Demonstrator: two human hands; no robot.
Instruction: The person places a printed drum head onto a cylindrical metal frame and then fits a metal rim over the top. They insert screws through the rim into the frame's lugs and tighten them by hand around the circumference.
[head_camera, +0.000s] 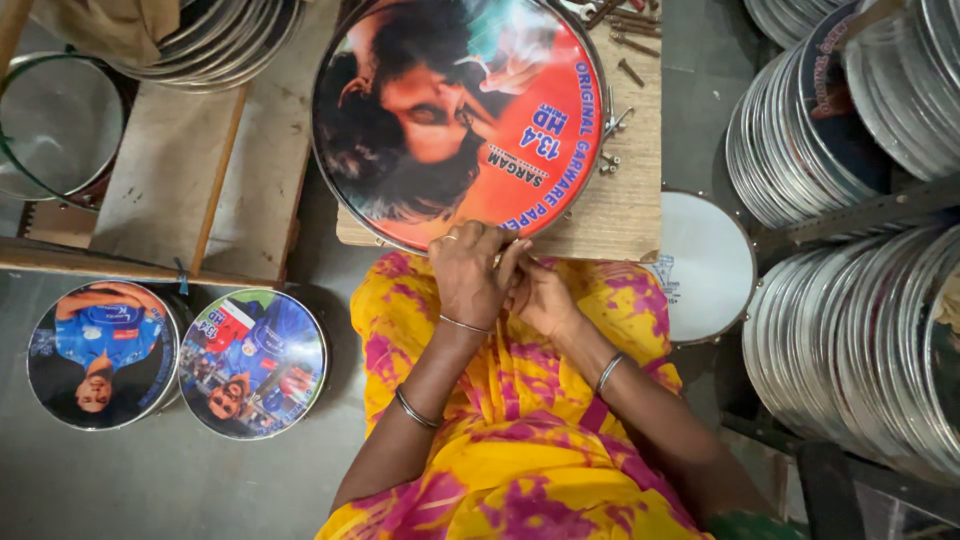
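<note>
A round drum (455, 110) with a printed picture skin and a metal rim lies flat on a low wooden board (620, 215) in front of me. My left hand (470, 275) rests over the drum's near rim, fingers curled, a ring on one finger. My right hand (540, 295) is tucked just beside and partly under it, fingers bent toward the same spot on the rim. Whether the fingers pinch a small part is hidden. Both wrists wear metal bangles. My yellow and pink garment (520, 440) fills the lower middle.
Two finished picture drums (100, 355) (255, 365) stand on the floor at left. A white-skinned drum (705, 265) sits right of the board. Stacks of metal rims (850, 340) fill the right. Loose bolts (625, 40) lie on the board's far end. A clear-skinned drum (55, 125) sits far left.
</note>
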